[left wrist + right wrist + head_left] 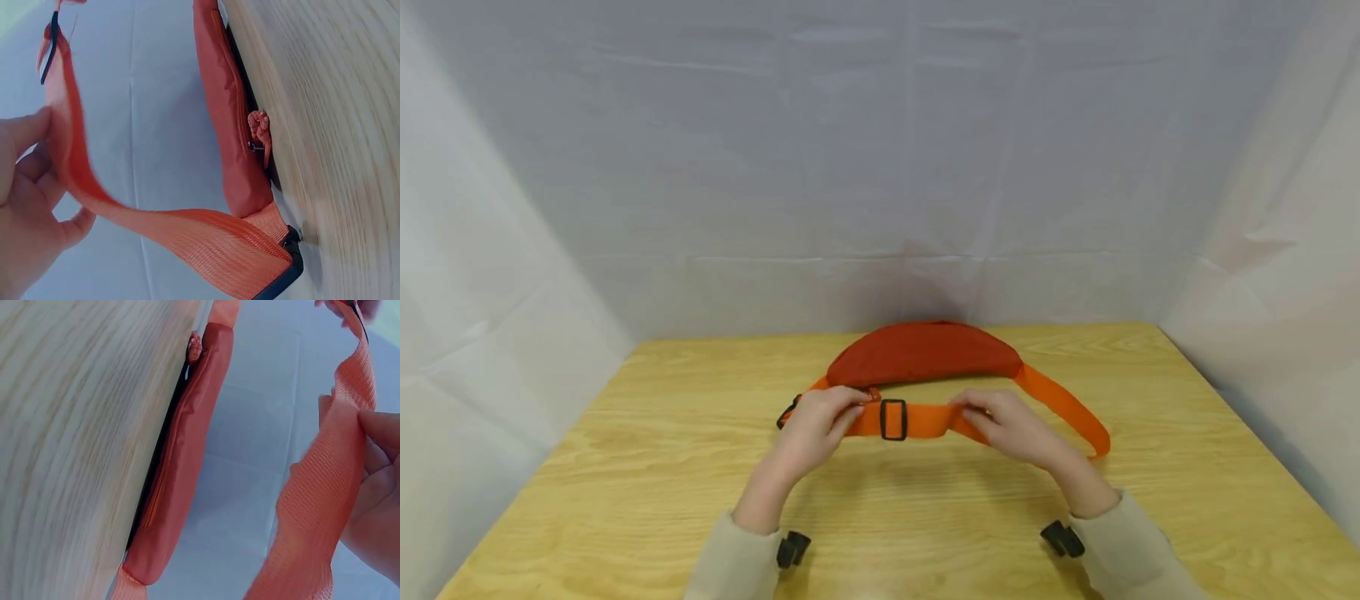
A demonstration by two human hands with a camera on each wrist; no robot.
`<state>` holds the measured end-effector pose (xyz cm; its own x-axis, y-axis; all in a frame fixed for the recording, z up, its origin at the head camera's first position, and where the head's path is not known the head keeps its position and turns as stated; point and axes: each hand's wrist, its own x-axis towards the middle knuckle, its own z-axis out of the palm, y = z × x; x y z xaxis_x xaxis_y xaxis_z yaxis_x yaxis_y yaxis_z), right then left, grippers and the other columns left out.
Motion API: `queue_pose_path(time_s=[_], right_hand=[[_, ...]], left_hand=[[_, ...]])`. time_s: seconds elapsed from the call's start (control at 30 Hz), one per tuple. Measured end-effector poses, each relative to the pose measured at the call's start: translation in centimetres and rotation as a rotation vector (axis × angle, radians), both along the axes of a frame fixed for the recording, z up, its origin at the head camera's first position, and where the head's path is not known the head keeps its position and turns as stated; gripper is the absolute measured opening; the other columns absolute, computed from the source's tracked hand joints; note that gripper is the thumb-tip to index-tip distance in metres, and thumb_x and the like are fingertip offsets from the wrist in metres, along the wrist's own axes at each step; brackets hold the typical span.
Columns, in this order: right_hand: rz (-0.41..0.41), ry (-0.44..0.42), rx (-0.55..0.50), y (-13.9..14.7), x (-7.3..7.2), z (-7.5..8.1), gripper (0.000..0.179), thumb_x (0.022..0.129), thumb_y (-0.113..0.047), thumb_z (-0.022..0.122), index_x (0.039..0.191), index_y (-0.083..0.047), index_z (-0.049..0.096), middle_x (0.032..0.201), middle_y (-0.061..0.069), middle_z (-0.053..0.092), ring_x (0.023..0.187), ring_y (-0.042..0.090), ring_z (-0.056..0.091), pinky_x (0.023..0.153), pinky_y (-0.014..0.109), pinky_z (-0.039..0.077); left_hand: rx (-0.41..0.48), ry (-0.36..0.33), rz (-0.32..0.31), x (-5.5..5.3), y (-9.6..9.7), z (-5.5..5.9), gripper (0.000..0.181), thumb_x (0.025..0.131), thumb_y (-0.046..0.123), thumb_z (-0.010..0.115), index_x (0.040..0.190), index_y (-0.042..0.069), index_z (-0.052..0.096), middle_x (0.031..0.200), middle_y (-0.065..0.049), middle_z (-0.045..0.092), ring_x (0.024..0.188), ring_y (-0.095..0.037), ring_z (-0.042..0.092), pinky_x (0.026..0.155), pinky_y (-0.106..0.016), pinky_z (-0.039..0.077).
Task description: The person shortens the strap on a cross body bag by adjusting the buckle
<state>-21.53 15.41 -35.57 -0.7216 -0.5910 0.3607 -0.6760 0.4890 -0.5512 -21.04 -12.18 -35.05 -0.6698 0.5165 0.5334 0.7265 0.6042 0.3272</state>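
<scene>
A red waist bag lies on the table with its curved side toward the back wall. Its orange strap is lifted in front of it, stretched between both hands. My left hand pinches the strap left of a black slide adjuster. To the right of that adjuster, my right hand pinches the strap between thumb and fingers. A black buckle joins strap and bag at the left end. In the left wrist view, a knotted zipper pull hangs from the bag's zipper.
The wooden table reaches back to a pale sheet wall, with more sheeting at both sides. On the right, a loop of strap curves out from the bag. Black wrist mounts sit by the sleeves.
</scene>
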Motion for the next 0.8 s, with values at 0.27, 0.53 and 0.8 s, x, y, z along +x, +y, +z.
queue_pose_path(time_s=[0.27,0.53,0.8], right_hand=[[-0.003,-0.115,-0.055,-0.1,0.0,0.2,0.023,0.089,-0.001,0.047,0.109,-0.002,0.059,0.067,-0.002,0.051,0.048,0.004,0.034,0.054,0.025,0.038],[0.005,-0.292,-0.122,0.2,0.4,0.5,0.025,0.093,-0.009,0.045,0.114,-0.001,0.055,0.098,0.009,0.057,0.073,0.014,0.045,0.068,0.03,0.041],[0.065,-0.333,-0.138,0.4,0.4,0.5,0.02,0.094,-0.017,0.044,0.102,-0.005,0.058,0.071,0.001,0.049,0.061,0.011,0.039,0.056,0.028,0.036]], left_hand=[[0.022,-0.055,-0.005,0.4,0.5,-0.2,0.017,0.092,0.009,0.047,0.106,0.003,0.055,0.091,-0.002,0.054,0.082,-0.016,0.049,0.074,-0.039,0.03],[-0.074,0.007,0.047,0.5,1.1,-0.5,0.061,0.068,0.043,0.072,0.118,0.014,0.054,0.083,0.008,0.044,0.07,-0.006,0.041,0.069,-0.034,0.022],[-0.056,0.048,0.023,0.4,1.9,-0.6,0.053,0.066,0.032,0.077,0.113,0.014,0.057,0.086,0.006,0.051,0.069,-0.006,0.047,0.071,-0.035,0.025]])
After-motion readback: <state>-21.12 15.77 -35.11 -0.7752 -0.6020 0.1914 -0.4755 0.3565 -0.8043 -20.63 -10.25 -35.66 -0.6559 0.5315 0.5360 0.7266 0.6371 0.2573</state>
